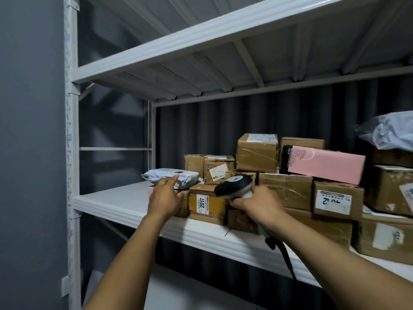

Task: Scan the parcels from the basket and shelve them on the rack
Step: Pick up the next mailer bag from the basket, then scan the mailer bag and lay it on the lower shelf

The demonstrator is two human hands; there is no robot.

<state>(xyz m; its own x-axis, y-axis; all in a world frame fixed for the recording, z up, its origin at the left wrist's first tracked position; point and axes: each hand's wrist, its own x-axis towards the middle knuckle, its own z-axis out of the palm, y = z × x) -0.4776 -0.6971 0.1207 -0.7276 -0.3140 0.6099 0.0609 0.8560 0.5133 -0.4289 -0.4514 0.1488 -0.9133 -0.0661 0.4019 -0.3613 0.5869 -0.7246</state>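
Dark curtain [212,130] backs the rack [125,206], its shelf already crowded with parcels [257,153]. Left hand [164,196], fingers straight, touches the grey bag [187,179] left of the 2017 box [207,204]; right hand [259,204] grips the scanner [232,186]. Basket unseen, so the remainder cannot be judged.

Two grey mailer bags [172,176] [386,133], one scanner [234,186], ten-plus brown cartons [257,153]

scanner [234,186] handle hidden inside my right hand [259,204] | cable [287,258] lost behind my right forearm | brown box [182,208] mostly covered by my left hand [166,198] | pink parcel [150,193] shows only a sliver | grey bag [388,133] and end boxes [393,189] cut by right edge | label [334,201] print smeared, unreadable
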